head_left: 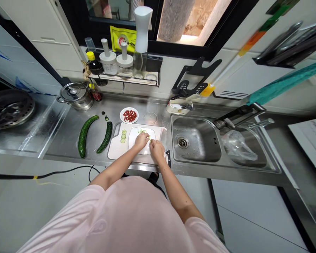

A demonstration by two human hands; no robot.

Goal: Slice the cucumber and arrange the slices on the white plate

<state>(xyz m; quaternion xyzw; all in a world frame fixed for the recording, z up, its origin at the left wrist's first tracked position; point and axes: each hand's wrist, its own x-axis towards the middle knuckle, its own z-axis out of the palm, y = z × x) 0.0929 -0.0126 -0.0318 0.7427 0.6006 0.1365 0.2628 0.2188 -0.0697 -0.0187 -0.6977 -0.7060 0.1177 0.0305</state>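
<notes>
Over a white plate (133, 135) on a white cutting board (115, 150), my left hand (142, 140) and my right hand (157, 149) meet, fingers pinched around a small pale green cucumber piece (149, 138). Other green pieces (141, 130) lie at the plate's far side. A short row of cucumber slices (123, 136) rests on the board, left of the plate. A knife (169, 159) shows its black handle at the board's right edge, its blade mostly hidden. Left of the board are a cut cucumber (104, 137) and a longer cucumber (87, 135).
Behind the board stands a small dish of chopped red pieces (129, 115). A lidded steel pot (76, 96) is at the back left, under a shelf of bottles and jars (125, 77). The sink (197, 140) lies to the right, with a plastic bag (238, 146) in its second basin.
</notes>
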